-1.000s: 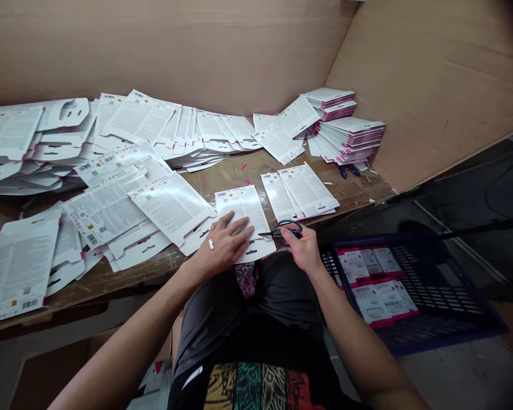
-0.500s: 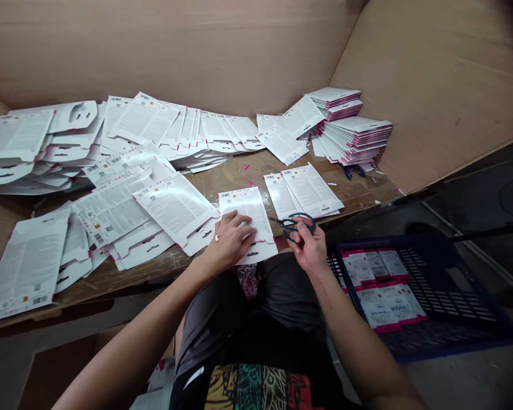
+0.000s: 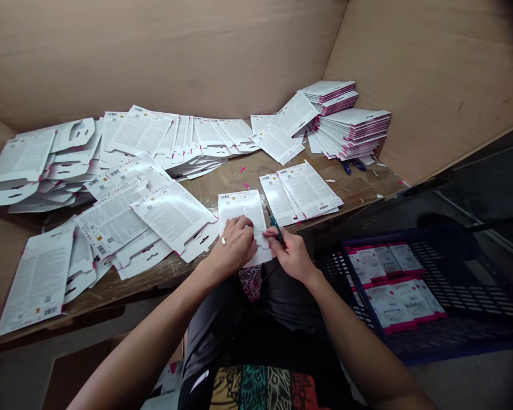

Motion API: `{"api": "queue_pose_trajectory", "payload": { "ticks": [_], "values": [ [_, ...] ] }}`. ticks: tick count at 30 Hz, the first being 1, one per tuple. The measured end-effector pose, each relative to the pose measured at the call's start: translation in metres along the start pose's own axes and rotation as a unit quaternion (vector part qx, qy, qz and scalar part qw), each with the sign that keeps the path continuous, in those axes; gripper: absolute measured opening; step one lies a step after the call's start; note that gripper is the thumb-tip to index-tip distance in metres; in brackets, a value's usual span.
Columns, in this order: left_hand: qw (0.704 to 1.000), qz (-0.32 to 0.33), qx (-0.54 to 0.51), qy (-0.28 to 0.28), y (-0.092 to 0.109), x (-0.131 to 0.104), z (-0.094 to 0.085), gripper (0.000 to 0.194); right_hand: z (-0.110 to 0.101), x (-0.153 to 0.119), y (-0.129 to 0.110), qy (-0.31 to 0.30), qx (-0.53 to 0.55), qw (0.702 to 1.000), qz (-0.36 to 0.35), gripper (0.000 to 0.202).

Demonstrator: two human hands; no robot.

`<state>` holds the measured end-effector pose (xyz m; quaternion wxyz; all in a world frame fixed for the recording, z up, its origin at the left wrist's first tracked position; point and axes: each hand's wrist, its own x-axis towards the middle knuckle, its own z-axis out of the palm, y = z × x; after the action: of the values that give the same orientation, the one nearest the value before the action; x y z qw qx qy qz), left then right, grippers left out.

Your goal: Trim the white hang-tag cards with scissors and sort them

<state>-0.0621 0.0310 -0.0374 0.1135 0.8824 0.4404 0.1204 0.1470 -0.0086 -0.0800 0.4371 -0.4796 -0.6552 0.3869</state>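
A white printed cardboard packet [image 3: 239, 205] lies in front of me, its lower end hanging over the table edge. My left hand [image 3: 238, 244] has its fingers curled in on the lower half of this packet and grips it; the fingertips are partly hidden. In my right hand [image 3: 294, 256] is a pair of small scissors [image 3: 274, 223] with dark blue handles, closed in the fist, blades pointing up and away. The right thumb and fingers are at the packet's right edge, close to the left hand. Two similar packets [image 3: 310, 191] lie just right of it.
Loose packets with hanger-hole flaps [image 3: 173, 213] spread over the table's left side. Neat pink-edged stacks [image 3: 354, 131] stand at the back right, beside a dark blue-handled tool [image 3: 353, 165]. Cardboard walls [image 3: 175, 57] enclose the table. A blue crate [image 3: 465, 336] holding pink-white packs sits lower right.
My right hand has moved left to the packet's edge, and the scissors have turned from sideways to pointing up. My left hand's fingers have curled in more.
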Motion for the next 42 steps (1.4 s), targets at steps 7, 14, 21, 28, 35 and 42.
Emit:
{"api": "queue_pose_trajectory", "payload": {
  "ticks": [7,14,21,28,35,42],
  "values": [
    [0.971,-0.026,-0.238,0.011,-0.022,-0.026,-0.025,0.031,-0.003,0.000,-0.003,-0.071,-0.170,0.980,-0.081,0.032],
    [0.949,-0.002,-0.305,-0.079,-0.044,-0.070,-0.058,0.040,-0.013,0.004,-0.013,-0.139,-0.257,0.951,-0.103,0.068],
    [0.999,-0.036,-0.033,0.021,-0.011,-0.023,-0.002,0.020,-0.009,0.006,-0.018,-0.134,-0.301,0.937,-0.116,0.067],
    [0.995,-0.100,-0.030,0.000,0.002,-0.020,-0.018,0.024,-0.006,0.003,-0.025,-0.122,-0.322,0.933,-0.107,0.066],
    [0.869,0.091,-0.443,-0.200,-0.036,-0.083,-0.102,0.030,-0.009,0.007,-0.028,-0.141,-0.342,0.922,-0.119,0.069],
    [0.993,0.062,-0.099,-0.014,-0.018,-0.071,-0.028,0.034,-0.012,0.008,-0.022,-0.140,-0.353,0.906,-0.188,0.054]
  ]
}}
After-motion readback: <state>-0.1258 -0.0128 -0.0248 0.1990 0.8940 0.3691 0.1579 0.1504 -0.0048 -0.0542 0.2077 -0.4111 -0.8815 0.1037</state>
